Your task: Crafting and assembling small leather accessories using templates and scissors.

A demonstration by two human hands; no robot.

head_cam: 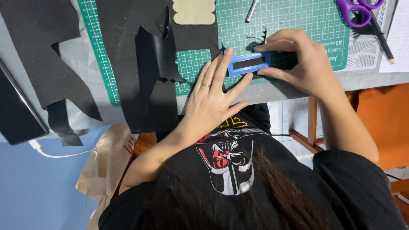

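A small blue rectangular frame (249,64) with a dark slot lies on the near edge of a green cutting mat (298,21). My right hand (300,59) curls over its right end, thumb and fingers pinching it. My left hand (213,96), a ring on one finger, lies flat beside it, and its fingertips touch the frame's left end. Thin black cut scraps (260,38) poke out just beyond the frame. Whatever sits under the frame and my right palm is hidden.
Large black sheets (153,64) cover the mat's left part and the grey tabletop. A beige scalloped piece (194,10), a metal pen (252,10), purple scissors (358,8) and a pencil (383,40) lie at the far side. A dark tablet (17,110) with a white cable (51,153) sits left.
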